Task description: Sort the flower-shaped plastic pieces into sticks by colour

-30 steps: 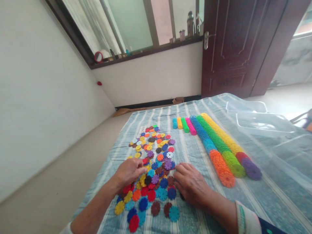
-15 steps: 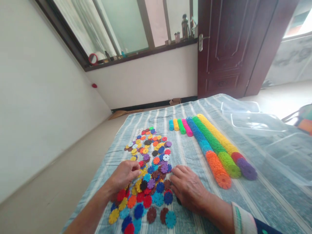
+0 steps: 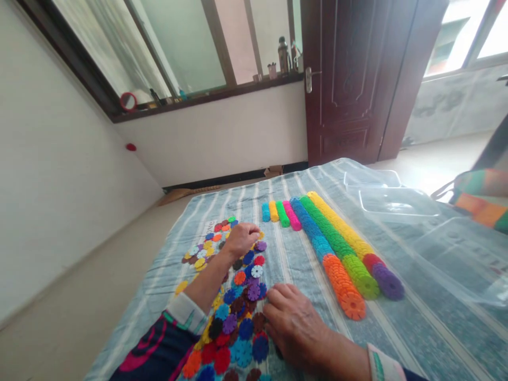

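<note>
**Left hand (image 3: 243, 239) has moved up the loose discs (image 3: 229, 324), toward the striped cloth's (image 3: 288, 251) far edge**

Its fingers are bunched beside a yellow disc (image 3: 261, 235); whether they grip anything cannot be told. The forearm hides part of the spread, which lies along the cloth's left side, its nearest discs cut off below. The right hand (image 3: 293, 323) rests, fingers curled, against the spread's right border; its palm is hidden, so its grip cannot be told. Rightward lie disc rolls (image 3: 332, 241), then clear boxes (image 3: 399, 203), the nearest box's outline faint.

The left arm (image 3: 207, 281) hides part of the disc pile (image 3: 229, 324).
</note>
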A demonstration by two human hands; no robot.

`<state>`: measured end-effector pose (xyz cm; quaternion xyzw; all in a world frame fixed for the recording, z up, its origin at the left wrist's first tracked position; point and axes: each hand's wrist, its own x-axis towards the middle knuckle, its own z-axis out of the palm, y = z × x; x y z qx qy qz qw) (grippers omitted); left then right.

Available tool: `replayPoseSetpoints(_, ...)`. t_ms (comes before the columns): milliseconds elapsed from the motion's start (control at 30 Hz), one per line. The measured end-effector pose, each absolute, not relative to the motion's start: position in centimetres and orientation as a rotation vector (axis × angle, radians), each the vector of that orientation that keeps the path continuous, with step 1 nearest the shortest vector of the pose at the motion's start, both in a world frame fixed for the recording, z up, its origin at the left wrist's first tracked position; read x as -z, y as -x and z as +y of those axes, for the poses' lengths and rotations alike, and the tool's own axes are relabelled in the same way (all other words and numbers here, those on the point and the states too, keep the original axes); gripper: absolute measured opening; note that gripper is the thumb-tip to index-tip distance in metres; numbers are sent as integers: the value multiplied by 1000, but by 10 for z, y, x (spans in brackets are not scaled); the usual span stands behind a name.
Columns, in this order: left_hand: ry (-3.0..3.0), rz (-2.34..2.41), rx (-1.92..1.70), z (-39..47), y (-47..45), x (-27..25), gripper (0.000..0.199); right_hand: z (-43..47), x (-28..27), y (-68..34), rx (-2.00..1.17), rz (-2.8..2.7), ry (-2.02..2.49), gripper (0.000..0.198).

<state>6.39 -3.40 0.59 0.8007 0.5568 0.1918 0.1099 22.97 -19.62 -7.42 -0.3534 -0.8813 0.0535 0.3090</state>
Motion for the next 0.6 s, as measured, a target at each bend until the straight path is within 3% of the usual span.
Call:
replayPoseSetpoints(267,-2525,1697,-457,25,-111,4,25,-195,75,-228,-113,-2294,916,12)
replayPoseSetpoints(600,-2577,1746,-315,40,-122,6,28,-194,76,-226,-104,-2292,921,13)
